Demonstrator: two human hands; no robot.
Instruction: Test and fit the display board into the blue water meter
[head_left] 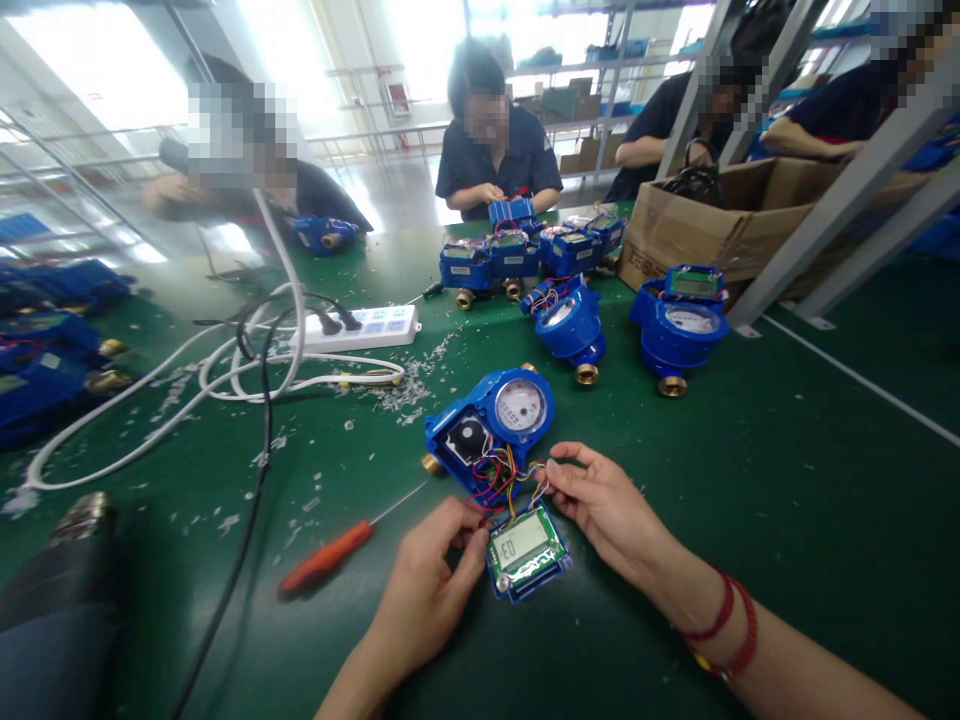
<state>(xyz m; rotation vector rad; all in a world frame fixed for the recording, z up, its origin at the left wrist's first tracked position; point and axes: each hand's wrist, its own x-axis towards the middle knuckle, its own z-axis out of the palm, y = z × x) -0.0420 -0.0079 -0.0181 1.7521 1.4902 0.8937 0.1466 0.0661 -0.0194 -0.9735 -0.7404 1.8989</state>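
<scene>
A blue water meter [444, 425] with a round dial lies in front of me, its side housing uncovered. Coloured wires [504, 470] run from that housing to a green display board [529, 552] in a blue frame, its screen lit. My left hand [439, 580] pinches the upper left corner of the board, close to the red wires. On the other side, my right hand [600, 500] has thumb and finger closed on a few thin wires just above the board. An orange-handled screwdriver [326, 560] lies left of my left hand, its shaft pointing toward the meter.
Two blue meters [566, 325] stand beyond my right hand, with more in a row behind. A white power strip [367, 328] with looped cables [262, 450] occupies the left. Plastic scraps litter the green table [712, 600]. A cardboard box [675, 225] stands back right. Several co-workers sit around.
</scene>
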